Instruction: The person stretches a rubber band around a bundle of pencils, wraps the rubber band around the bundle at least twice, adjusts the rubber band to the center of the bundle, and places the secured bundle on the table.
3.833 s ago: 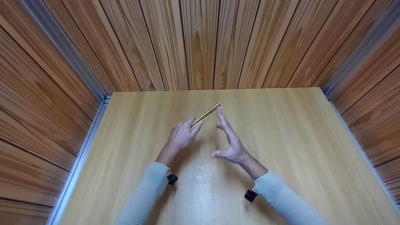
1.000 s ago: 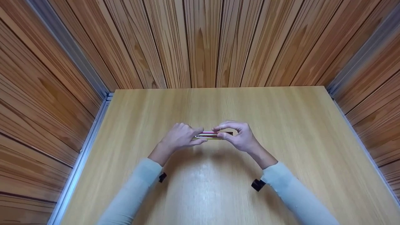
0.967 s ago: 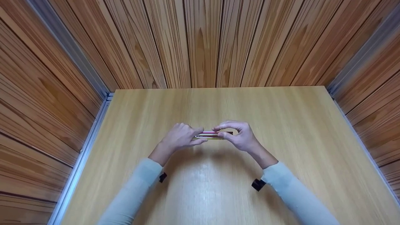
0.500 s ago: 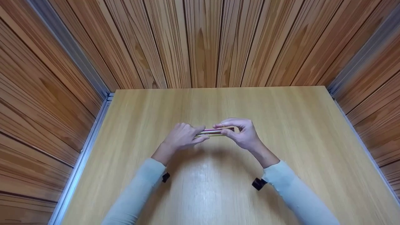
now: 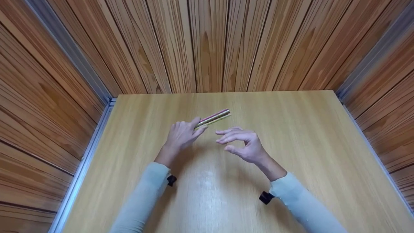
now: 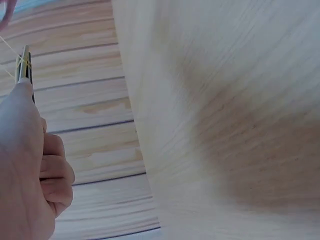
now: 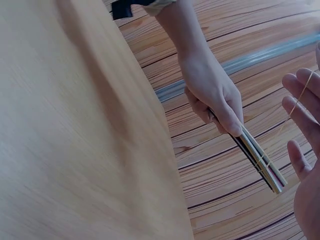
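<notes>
Plank-patterned brown wooden walls (image 5: 207, 45) rise behind a smooth, pale wooden surface (image 5: 300, 136), and over it two forearms in light blue-green sleeves (image 5: 142, 197) angle inward. Left hand (image 5: 181, 134), its back turned up, grips one end of a bundle of slim, straight, multicoloured sticks (image 5: 215, 117); the free end slants out just ahead of the right hand (image 5: 244, 142). That one's loosely arched, thumb well apart from the bent fingers, clear of the sticks. Between the hands, a thin yellow band (image 7: 300, 97) circles the bundle and runs across to the right fingers.
</notes>
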